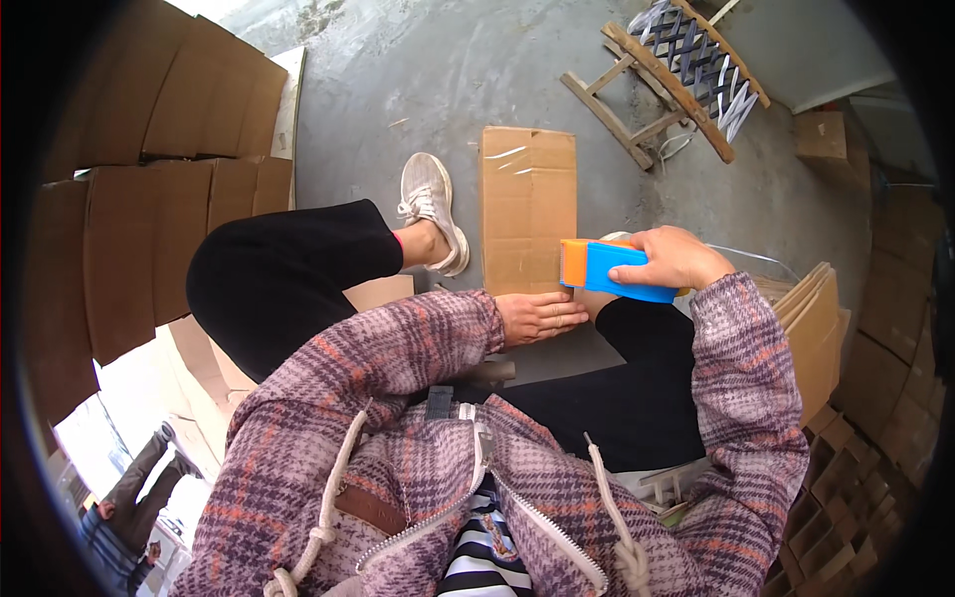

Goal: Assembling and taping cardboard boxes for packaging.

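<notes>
Across the grey floor (348, 109) we see a brown cardboard box (527, 214) lying before us; at its near right corner is a blue-and-orange tape dispenser (627, 274), grasped in our right hand (681, 259). Our left hand (537, 318) lies released, straight-fingered, at the box's near end.

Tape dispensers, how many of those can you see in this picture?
1: the blue and orange tape dispenser, held in the right hand by the right edge of the cardboard box. Others could be hidden behind the stacked cartons.
</notes>
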Demonstrator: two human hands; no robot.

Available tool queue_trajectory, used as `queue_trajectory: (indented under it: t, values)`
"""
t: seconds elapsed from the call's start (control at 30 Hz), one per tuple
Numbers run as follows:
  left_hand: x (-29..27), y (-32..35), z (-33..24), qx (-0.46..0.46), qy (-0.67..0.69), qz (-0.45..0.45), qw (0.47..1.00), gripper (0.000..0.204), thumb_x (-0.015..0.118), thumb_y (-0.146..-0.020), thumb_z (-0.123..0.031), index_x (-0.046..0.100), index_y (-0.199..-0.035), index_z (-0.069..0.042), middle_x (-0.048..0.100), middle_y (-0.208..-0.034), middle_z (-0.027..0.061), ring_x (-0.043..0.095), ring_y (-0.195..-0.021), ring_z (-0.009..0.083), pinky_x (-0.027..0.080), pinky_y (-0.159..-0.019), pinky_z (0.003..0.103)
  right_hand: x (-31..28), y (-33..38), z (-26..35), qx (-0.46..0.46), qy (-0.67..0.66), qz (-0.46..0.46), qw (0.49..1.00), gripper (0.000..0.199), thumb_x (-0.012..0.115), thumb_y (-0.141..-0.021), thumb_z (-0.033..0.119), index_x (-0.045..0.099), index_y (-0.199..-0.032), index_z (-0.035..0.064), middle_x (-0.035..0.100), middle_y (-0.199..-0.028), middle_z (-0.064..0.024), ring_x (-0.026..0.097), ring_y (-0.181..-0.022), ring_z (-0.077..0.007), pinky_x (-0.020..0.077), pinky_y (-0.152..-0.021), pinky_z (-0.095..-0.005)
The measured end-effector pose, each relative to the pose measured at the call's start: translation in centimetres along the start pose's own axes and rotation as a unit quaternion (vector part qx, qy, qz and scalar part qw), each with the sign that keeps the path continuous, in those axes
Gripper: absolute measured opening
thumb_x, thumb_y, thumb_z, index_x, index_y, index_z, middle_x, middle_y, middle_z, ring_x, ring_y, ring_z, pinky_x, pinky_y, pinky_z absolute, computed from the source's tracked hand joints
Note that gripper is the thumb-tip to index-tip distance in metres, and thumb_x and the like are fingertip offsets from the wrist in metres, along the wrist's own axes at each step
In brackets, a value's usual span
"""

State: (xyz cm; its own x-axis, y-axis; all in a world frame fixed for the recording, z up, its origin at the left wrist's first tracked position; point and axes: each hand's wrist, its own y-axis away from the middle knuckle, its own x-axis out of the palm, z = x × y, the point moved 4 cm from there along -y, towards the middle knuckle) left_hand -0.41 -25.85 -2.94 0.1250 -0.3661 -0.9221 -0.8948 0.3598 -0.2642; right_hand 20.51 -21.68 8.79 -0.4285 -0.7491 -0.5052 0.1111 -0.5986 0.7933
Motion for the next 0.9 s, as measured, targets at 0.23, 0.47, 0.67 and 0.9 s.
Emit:
queue_trajectory:
  t: [0.23, 0.47, 0.67, 0.9]
  values:
    - [-2.4, 1.4, 1.1, -0.026, 0.086, -0.043, 0.995, 0.048, 0.053, -0.081, -0.016, 0.046, -0.125, 0.002, 0.040, -0.137, 0.0168, 0.035, -0.130, 0.0301, 0.028, -0.109, 0.044, -0.1, -1.6, 0.8, 0.047, 0.097, 0.024, 0.994, 0.062, 0.055, -0.074, 0.058, 0.067, -0.097, 0.0019, 0.066, -0.086, -0.0201, 0.064, -0.080, -0.0337, 0.0493, -0.074, -0.0403]
    - [-5.2, 3.8, 2.6, -0.229, 0.054, -0.057, 0.970, 0.061, 0.058, -0.079, -0.031, 0.044, -0.127, 0.005, 0.040, -0.136, 0.0206, 0.036, -0.130, 0.0334, 0.029, -0.107, 0.045, -0.2, -1.8, 0.7, 0.059, 0.097, 0.016, 0.993, 0.067, 0.054, -0.073, 0.062, 0.069, -0.084, -0.0028, 0.066, -0.081, -0.0198, 0.064, -0.076, -0.0334, 0.0501, -0.072, -0.0397]
    - [-4.9, 3.8, 2.6, -0.244, 0.058, 0.031, 0.968, 0.076, 0.051, -0.084, -0.045, 0.031, -0.137, 0.005, 0.028, -0.145, 0.0208, 0.025, -0.136, 0.0327, 0.019, -0.111, 0.044, 0.0, -1.7, -0.6, 0.034, 0.044, 0.031, 0.998, 0.070, 0.055, -0.073, 0.064, 0.066, -0.096, -0.0016, 0.065, -0.090, -0.0206, 0.062, -0.086, -0.0332, 0.0482, -0.076, -0.0408]
    - [-4.6, 3.7, 2.6, -0.243, 0.040, 0.054, 0.968, 0.076, 0.051, -0.084, -0.046, 0.031, -0.138, 0.004, 0.028, -0.145, 0.0199, 0.024, -0.136, 0.0324, 0.018, -0.111, 0.044, 0.6, -2.0, -3.5, 0.008, -0.022, 0.040, 0.999, 0.071, 0.060, -0.070, 0.062, 0.064, -0.105, 0.0002, 0.065, -0.094, -0.0179, 0.063, -0.087, -0.0301, 0.0488, -0.074, -0.0387]
